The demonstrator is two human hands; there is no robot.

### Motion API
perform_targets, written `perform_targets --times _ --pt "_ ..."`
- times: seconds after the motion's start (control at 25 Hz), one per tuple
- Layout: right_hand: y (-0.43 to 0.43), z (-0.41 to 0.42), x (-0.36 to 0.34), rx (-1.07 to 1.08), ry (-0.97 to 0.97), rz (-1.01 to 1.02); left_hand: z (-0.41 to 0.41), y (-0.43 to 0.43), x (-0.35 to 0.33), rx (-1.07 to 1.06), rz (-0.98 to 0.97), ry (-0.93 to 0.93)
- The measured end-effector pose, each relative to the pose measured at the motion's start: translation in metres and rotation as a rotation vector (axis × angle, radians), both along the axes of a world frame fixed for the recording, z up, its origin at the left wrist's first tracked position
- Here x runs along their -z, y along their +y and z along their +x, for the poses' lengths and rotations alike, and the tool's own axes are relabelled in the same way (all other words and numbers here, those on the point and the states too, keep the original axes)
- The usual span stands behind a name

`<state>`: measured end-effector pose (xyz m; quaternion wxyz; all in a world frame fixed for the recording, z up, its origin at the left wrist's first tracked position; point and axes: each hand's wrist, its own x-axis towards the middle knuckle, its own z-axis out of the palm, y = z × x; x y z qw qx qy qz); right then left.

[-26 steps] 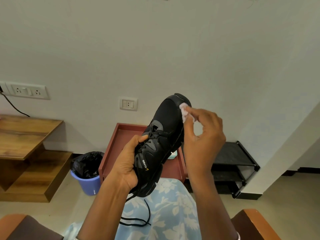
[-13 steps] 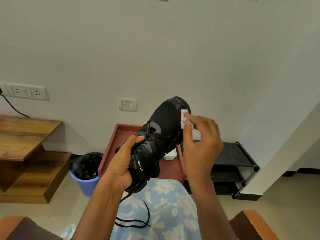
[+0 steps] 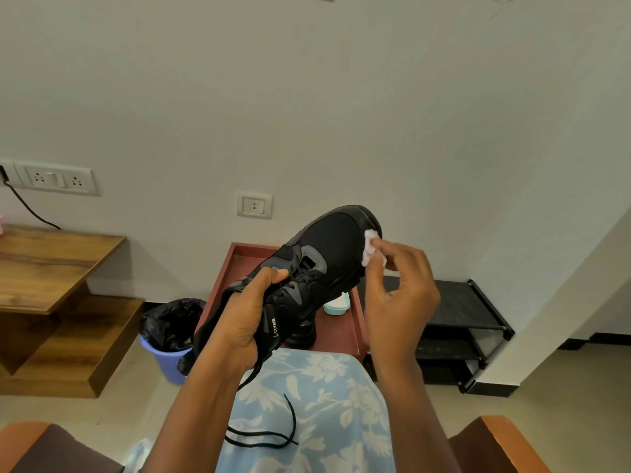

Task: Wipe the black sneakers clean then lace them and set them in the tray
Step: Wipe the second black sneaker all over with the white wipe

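The fingers of the left hand (image 3: 244,322) curl round the middle of a black sneaker (image 3: 329,250), holding it up with the toe pointing away. At the toe's right side, the fingers of the right hand (image 3: 399,302) pinch a small white wipe (image 3: 370,249) against the sneaker. A loose black lace (image 3: 269,438) trails from below the left fingers onto the lap. Beyond and beneath both sets of fingers lies the red tray (image 3: 220,285), with a small pale tub (image 3: 336,307) inside.
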<state>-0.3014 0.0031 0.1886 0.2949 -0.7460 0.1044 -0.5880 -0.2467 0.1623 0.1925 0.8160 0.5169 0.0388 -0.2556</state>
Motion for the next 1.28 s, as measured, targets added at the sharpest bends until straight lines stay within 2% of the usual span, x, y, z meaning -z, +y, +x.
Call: perform_targets --times 0.12,0.36,0.56,0.72,0.88,1.08,1.2,1.28 --pt "-0.016 0.006 -0.027 0.019 0.076 -0.041 -0.001 -0.001 -0.001 -0.066 0.047 -0.087" --pt "-0.036 0.011 -0.049 0.012 0.328 -0.140 -0.004 -0.005 0.002 -0.157 0.219 -0.465" --pt "-0.020 -0.006 -0.026 0.070 0.137 0.030 -0.004 -0.008 0.003 -0.203 0.168 -0.444" --pt "-0.012 -0.007 -0.010 0.089 0.130 0.194 -0.003 -0.009 0.003 -0.206 0.167 -0.438" --pt "-0.022 0.000 -0.027 0.080 0.136 0.079 -0.002 -0.005 0.007 -0.163 0.272 -0.629" --pt "-0.001 0.001 -0.029 0.034 0.254 -0.084 -0.003 -0.010 0.016 -0.073 0.412 -0.741" --pt "0.022 0.001 -0.016 -0.016 0.251 -0.192 -0.005 -0.012 0.016 -0.082 0.376 -0.712" --pt "0.016 0.001 -0.013 0.072 0.208 -0.208 -0.002 -0.010 0.018 -0.086 0.341 -0.658"
